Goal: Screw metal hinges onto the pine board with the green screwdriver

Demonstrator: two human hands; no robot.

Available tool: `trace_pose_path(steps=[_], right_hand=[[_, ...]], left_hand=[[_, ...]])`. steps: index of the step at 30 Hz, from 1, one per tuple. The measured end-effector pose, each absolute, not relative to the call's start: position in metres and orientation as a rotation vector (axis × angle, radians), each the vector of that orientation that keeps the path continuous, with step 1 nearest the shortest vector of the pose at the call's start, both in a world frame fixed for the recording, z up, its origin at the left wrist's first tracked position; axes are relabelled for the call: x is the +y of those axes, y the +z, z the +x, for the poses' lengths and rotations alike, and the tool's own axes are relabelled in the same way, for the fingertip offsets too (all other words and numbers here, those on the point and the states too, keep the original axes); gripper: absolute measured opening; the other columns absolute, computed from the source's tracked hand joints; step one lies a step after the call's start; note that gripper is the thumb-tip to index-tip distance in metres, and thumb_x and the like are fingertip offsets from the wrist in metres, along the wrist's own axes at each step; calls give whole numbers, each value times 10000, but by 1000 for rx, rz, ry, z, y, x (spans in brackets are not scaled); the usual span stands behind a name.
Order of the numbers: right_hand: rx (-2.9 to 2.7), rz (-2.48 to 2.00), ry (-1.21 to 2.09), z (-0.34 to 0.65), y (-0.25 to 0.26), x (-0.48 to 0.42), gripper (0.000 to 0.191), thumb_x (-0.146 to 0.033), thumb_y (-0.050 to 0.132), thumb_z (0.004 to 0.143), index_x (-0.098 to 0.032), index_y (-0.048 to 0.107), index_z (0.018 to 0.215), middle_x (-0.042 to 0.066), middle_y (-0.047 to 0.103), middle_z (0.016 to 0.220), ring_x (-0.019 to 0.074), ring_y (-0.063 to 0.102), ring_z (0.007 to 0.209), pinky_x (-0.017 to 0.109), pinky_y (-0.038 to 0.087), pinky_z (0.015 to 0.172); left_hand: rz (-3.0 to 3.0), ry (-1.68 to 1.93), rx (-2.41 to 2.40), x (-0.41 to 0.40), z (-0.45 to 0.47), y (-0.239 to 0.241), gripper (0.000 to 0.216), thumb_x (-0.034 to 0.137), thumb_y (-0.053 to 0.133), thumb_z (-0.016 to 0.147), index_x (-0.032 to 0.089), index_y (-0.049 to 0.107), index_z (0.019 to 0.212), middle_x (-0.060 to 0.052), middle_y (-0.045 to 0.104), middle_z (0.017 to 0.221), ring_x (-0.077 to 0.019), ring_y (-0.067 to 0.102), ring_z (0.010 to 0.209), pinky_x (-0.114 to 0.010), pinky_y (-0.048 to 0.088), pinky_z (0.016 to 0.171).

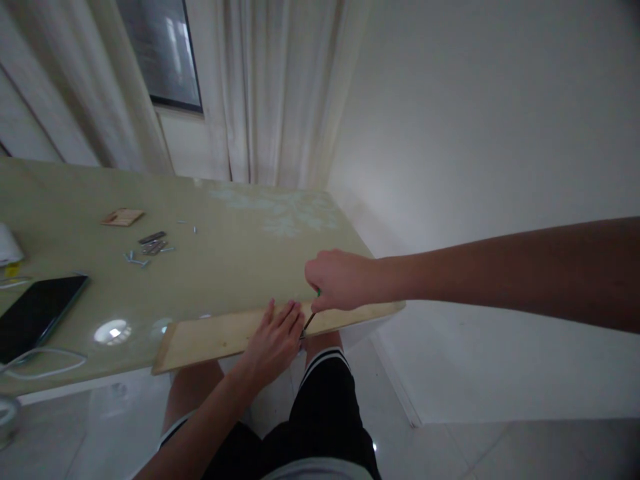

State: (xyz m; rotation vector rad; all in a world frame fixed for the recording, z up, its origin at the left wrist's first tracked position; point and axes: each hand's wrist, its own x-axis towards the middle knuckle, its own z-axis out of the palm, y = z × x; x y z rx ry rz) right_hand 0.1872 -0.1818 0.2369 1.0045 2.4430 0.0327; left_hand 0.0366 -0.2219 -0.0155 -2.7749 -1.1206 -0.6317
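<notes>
A long, pale wooden board (210, 339) lies along the near edge of the table, partly past the edge. My left hand (277, 339) rests flat on it, fingers stretched out and thumb hidden. Closed in a fist, my right hand (343, 280) grips a screwdriver (311, 321); a bit of its green handle shows. The dark shaft slants down to the board's near edge, right beside my left fingers. Something small sits at its tip, too blurred to make out.
On the pale green table (240, 260), several screws (136, 260) lie by a small pile of metal hinges (154, 246). Farther back is a small wooden piece (123, 217). A black tablet (43, 313) and a white cable (55, 373) are at left. A white wall (480, 153) stands right.
</notes>
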Motion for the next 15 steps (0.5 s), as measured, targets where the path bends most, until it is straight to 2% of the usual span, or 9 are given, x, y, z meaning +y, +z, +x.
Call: trace_pose_path(steps=[3,5,8,10,12,13,15], right_hand=[[2449,893,4,191,241,-178,364,-442,761,905,-130,768,1093,150,788,935,258,728,821,303,411,613],[2493,661,60,193,242,-182,319,-342,751,929,-183,727,1204,116,789,1016,238,729,850,290,388,615],[2525,421,186,195,240,-190,193,-178,584,1029,-198,726,1159,88,782,969,208,725,830,290,355,603],[2523,454,216,196,237,-191,193,-199,554,1050,-184,740,1100,89,771,879,222,725,813,298,346,591],[2519,504,203,196,235,-189,165,-263,627,1022,-183,748,1101,92,768,850,242,727,823,301,351,591],[2515,522,193,196,236,-187,171,-287,659,1005,-185,753,1106,95,770,860,247,728,833,302,359,597],[2496,535,171,195,238,-183,188,-312,694,985,-189,763,1110,104,778,901,248,726,845,302,379,615]], left_hand=[[-2779,-620,-1118,-221,38,-16,434,203,593,992,150,638,1421,-186,630,1503,-356,531,1457,-647,300,1258],[-2779,-622,-1101,-218,37,-16,411,184,583,992,158,656,1395,-180,661,1464,-353,556,1434,-642,302,1260],[-2761,-671,-1043,-218,27,-15,392,100,558,980,163,682,1346,-161,707,1401,-330,609,1380,-604,333,1259],[-2718,-791,-1018,-226,16,-16,399,71,546,983,169,681,1345,-144,707,1406,-299,621,1368,-536,363,1260],[-2654,-981,-1050,-244,4,-22,387,108,570,1002,196,672,1365,-111,709,1410,-271,639,1341,-463,422,1226],[-2608,-1090,-1115,-256,1,-27,351,134,598,1003,228,694,1328,-84,741,1354,-268,673,1281,-453,466,1182],[-2427,-1345,-1387,-281,0,-39,197,190,658,988,288,763,1123,-33,807,1085,-261,745,1020,-448,556,1025]])
